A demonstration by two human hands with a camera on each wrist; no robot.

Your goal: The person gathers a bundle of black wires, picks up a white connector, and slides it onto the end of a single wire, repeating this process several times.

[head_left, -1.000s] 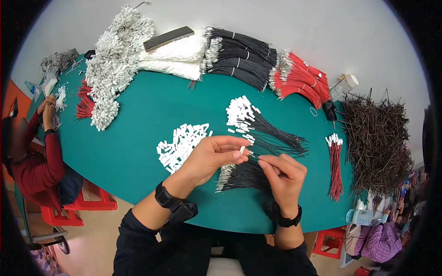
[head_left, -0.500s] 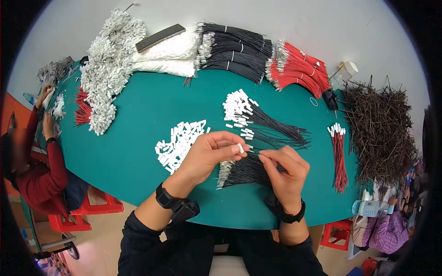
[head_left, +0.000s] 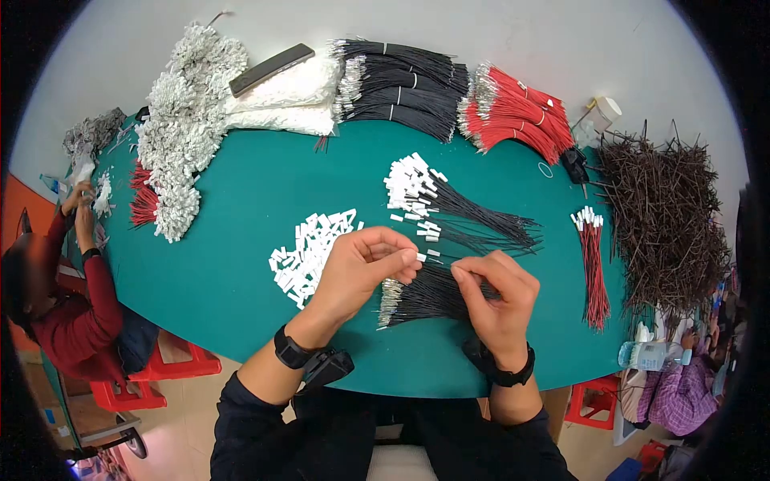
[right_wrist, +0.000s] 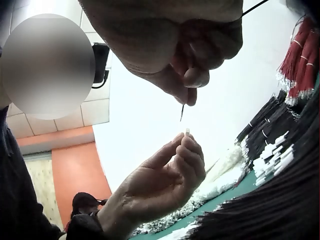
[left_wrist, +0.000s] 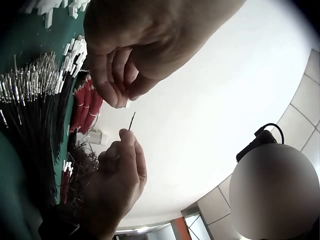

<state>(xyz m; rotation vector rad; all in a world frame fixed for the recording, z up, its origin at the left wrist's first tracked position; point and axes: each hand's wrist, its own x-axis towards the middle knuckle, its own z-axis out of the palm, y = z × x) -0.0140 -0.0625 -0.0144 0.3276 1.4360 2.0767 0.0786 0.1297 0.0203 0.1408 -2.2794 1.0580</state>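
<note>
Between thumb and forefinger my left hand [head_left: 353, 272] pinches a small white plastic connector housing [right_wrist: 187, 132], its end just showing past the fingertips. Opposite it, my right hand [head_left: 501, 301] pinches a thin black wire [left_wrist: 132, 121] near its tip, which points at the housing. A short gap separates tip and housing in both wrist views. Below the hands lies a bundle of black wires [head_left: 433, 303] with bare metal ends. Loose white housings [head_left: 309, 255] are heaped beside the left hand. Beyond the hands lie black wires [head_left: 481, 215] capped with white housings [head_left: 411, 183].
Along the back of the green table [head_left: 241, 313] lie a white heap [head_left: 172, 132], a dark bar-shaped object [head_left: 273, 70] on white bags, and tied black [head_left: 425, 88] and red bundles [head_left: 521, 112]. Brown tangled strands [head_left: 662, 224] stand right. Another person [head_left: 68, 321] sits at left.
The housing in my left fingers has turned from tilted upright to pointing toward the wire. My right hand keeps its pinch on the wire. The head view has shifted slightly.
</note>
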